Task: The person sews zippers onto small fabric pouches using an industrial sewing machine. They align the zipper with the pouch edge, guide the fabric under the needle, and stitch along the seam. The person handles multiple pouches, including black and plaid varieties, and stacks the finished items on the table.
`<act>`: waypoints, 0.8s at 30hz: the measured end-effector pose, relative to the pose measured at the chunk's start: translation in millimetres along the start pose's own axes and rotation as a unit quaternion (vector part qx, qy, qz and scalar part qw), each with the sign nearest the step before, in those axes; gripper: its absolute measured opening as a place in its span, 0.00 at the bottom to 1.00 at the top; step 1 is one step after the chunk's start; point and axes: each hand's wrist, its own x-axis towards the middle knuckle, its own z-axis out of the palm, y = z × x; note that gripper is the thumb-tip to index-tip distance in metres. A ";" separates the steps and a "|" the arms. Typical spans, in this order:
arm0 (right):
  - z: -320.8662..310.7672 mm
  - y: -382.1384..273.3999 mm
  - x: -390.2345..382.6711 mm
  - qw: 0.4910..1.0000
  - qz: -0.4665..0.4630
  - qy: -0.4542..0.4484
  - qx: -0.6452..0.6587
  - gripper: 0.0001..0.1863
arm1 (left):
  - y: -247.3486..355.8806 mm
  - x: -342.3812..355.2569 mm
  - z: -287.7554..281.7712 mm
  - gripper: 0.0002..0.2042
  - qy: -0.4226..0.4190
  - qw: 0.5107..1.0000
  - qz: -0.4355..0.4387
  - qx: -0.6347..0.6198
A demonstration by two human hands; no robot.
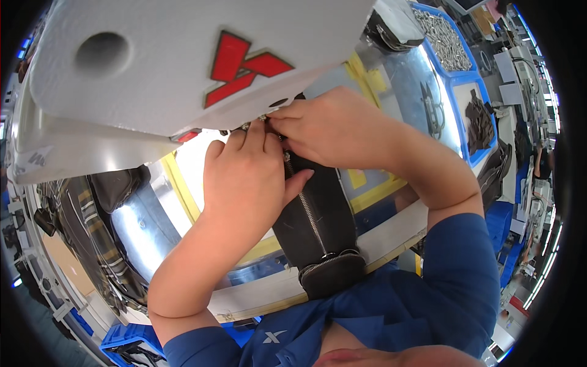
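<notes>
A long black piece with a metal zipper (312, 217), looking like part of a bag or pouch, runs from under the sewing machine head (159, 67) toward my body. Its rounded, zip-edged near end (333, 273) hangs over the table's front edge. On its left side lies my left hand (247, 168), fingers stretched toward the machine's needle area and thumb apart over the black material. My right hand (333, 125) is closed at the piece's far right, its fingertips pinching by the needle area. The machine head and my fingers hide the needle and the exact contact.
Blue trays at the right hold many small metal parts (446, 43) and dark pieces (480, 122). Scissors (433, 110) lie beside them. Dark and plaid bag pieces (92, 214) are heaped at the left. Yellow tape (180, 186) marks the table. A blue crate (125, 339) stands low at the left.
</notes>
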 end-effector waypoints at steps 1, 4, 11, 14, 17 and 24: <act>0.7 2.3 -2.6 1.000 -0.002 0.008 0.000 0.15 | -0.1 0.2 1.6 0.35 0.006 1.000 0.006 -0.008; 1.0 5.9 -9.2 1.000 -0.003 0.025 0.009 0.16 | 0.2 1.3 1.8 0.35 0.007 1.000 0.017 -0.018; 10.7 2.3 -7.6 0.996 -0.027 0.086 0.023 0.11 | 1.6 0.6 -1.7 0.35 -0.007 1.000 0.001 -0.009; 8.9 0.5 -7.3 0.997 -0.026 0.073 0.024 0.11 | -0.3 -1.2 0.4 0.35 0.007 1.000 0.010 -0.005; 3.8 -4.4 -7.5 0.998 -0.013 0.052 0.018 0.11 | -0.4 -2.8 0.4 0.35 -0.002 1.000 0.005 -0.005; 10.5 -3.8 -9.3 0.999 0.019 0.033 0.026 0.13 | 0.8 -2.5 0.2 0.36 0.002 1.000 0.020 -0.012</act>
